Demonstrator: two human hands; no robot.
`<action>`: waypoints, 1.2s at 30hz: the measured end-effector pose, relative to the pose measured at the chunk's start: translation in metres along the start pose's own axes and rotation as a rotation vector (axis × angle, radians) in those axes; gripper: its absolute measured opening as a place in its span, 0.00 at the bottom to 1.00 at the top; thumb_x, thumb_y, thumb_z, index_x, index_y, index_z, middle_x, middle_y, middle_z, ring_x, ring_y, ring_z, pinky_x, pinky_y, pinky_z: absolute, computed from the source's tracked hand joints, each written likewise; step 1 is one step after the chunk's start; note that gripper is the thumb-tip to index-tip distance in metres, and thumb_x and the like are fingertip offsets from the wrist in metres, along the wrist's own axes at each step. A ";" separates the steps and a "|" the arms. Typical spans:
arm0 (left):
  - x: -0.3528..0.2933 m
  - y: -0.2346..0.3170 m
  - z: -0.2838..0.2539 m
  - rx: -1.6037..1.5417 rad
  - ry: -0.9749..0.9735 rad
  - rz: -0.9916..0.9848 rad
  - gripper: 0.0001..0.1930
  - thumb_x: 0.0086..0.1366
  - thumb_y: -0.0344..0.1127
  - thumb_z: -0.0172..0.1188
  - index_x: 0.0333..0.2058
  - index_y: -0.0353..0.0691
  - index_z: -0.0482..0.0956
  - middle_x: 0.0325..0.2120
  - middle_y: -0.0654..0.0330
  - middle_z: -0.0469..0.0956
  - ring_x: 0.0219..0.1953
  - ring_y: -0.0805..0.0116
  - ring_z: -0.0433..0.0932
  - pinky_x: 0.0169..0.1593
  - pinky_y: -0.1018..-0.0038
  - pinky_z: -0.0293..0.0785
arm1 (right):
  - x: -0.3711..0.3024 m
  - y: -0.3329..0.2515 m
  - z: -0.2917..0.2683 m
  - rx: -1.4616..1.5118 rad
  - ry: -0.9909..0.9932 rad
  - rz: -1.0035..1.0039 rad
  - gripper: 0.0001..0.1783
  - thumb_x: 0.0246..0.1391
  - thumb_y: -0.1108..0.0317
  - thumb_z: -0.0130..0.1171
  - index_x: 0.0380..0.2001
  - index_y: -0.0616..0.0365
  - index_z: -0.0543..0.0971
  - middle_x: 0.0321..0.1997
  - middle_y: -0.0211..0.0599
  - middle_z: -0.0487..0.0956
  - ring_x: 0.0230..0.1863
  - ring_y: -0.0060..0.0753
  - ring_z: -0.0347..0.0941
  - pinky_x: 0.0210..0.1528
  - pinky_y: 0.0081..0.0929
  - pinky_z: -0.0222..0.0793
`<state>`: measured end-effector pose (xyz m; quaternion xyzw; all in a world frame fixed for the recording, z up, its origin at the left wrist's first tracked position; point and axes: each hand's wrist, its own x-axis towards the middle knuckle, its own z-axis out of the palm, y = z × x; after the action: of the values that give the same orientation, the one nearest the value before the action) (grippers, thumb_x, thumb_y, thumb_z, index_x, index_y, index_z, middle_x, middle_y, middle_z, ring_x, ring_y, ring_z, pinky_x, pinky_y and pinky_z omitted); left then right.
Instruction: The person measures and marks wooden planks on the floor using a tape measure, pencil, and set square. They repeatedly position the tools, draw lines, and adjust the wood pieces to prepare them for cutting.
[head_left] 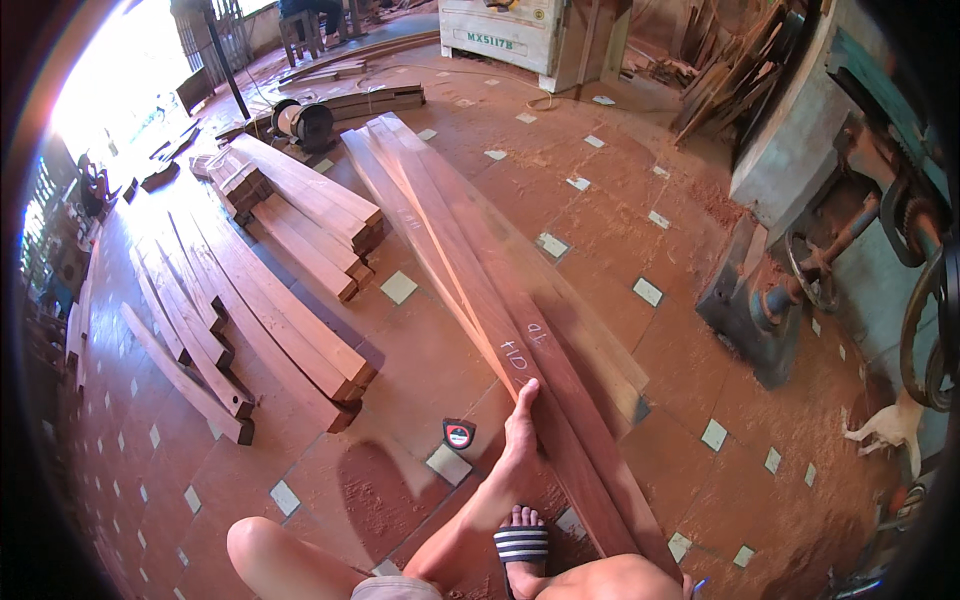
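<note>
Left hand (pixel 520 430): thumb on the top face of the chalk-marked plank (pixel 570 465), at its left edge; fingers hidden, can't tell if clamped.
Right hand (pixel 688 586): sliver beside right knee (pixel 620 578); fingers' state can't tell.
Plank risk: could slide or tip and pinch fingers, likely from a one-sided hold and the neighbouring plank (pixel 570 395) shifting.
Plank place: in front of the person, near end by right knee.
Plank long axis: lower right to upper left, far end toward the black reel (pixel 305 122).

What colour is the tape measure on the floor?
The tape measure is black and red; it shows best in the head view.
</note>
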<state>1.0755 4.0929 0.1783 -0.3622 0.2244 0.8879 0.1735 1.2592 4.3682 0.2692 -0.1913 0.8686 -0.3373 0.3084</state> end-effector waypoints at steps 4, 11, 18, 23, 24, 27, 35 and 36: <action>0.024 0.030 0.007 0.130 0.030 0.153 0.47 0.66 0.71 0.63 0.72 0.40 0.72 0.65 0.50 0.78 0.62 0.49 0.79 0.66 0.47 0.75 | -0.045 0.024 -0.029 -0.137 0.222 0.195 0.63 0.35 0.49 0.83 0.70 0.67 0.62 0.58 0.66 0.77 0.60 0.72 0.74 0.63 0.58 0.71; 0.059 0.113 -0.030 0.843 0.381 0.660 0.50 0.69 0.75 0.61 0.70 0.33 0.69 0.56 0.44 0.82 0.55 0.58 0.84 0.60 0.60 0.79 | 0.001 0.040 -0.052 -0.311 0.497 0.182 0.64 0.34 0.49 0.83 0.70 0.67 0.62 0.59 0.65 0.77 0.60 0.71 0.74 0.64 0.57 0.71; 0.023 0.082 -0.075 0.976 0.472 0.765 0.38 0.73 0.62 0.65 0.65 0.34 0.74 0.54 0.48 0.82 0.55 0.53 0.83 0.60 0.59 0.78 | 0.141 0.012 -0.079 -0.294 0.563 0.035 0.63 0.30 0.57 0.83 0.70 0.63 0.62 0.57 0.62 0.79 0.59 0.69 0.76 0.61 0.61 0.72; 0.049 0.046 -0.065 1.127 0.387 0.944 0.41 0.72 0.60 0.67 0.69 0.32 0.70 0.59 0.43 0.79 0.56 0.54 0.83 0.61 0.61 0.79 | 0.214 -0.003 -0.069 -0.371 0.573 0.109 0.67 0.30 0.59 0.85 0.73 0.66 0.60 0.62 0.66 0.76 0.63 0.69 0.73 0.67 0.59 0.68; 0.044 0.040 -0.040 1.166 0.372 0.880 0.46 0.71 0.67 0.64 0.71 0.32 0.68 0.61 0.39 0.76 0.65 0.43 0.76 0.69 0.53 0.72 | 0.218 0.003 -0.069 -0.374 0.590 0.098 0.68 0.30 0.59 0.85 0.74 0.66 0.59 0.63 0.67 0.76 0.64 0.70 0.72 0.68 0.59 0.67; 0.063 0.029 -0.005 1.070 0.285 0.624 0.50 0.70 0.64 0.68 0.76 0.35 0.60 0.60 0.44 0.80 0.54 0.51 0.84 0.59 0.58 0.81 | 0.229 0.002 -0.069 -0.358 0.594 0.074 0.69 0.29 0.59 0.86 0.75 0.66 0.59 0.66 0.68 0.74 0.66 0.70 0.70 0.71 0.60 0.64; 0.067 0.007 0.001 0.375 -0.172 0.531 0.47 0.73 0.45 0.71 0.79 0.44 0.50 0.58 0.55 0.80 0.54 0.62 0.82 0.50 0.59 0.83 | 0.209 -0.017 -0.045 -0.665 0.724 -0.076 0.56 0.37 0.62 0.82 0.71 0.61 0.68 0.75 0.68 0.66 0.78 0.67 0.60 0.79 0.67 0.53; 0.054 0.002 0.006 0.354 -0.189 0.527 0.47 0.73 0.44 0.71 0.79 0.44 0.50 0.58 0.55 0.80 0.54 0.62 0.82 0.51 0.58 0.82 | 0.204 -0.004 -0.038 -0.578 0.760 -0.118 0.47 0.40 0.63 0.80 0.66 0.60 0.74 0.78 0.68 0.63 0.80 0.70 0.56 0.81 0.70 0.48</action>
<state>1.0343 4.1023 0.1438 -0.1719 0.4443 0.8790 0.0181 1.0843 4.2733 0.2108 -0.1812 0.9657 -0.1448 -0.1165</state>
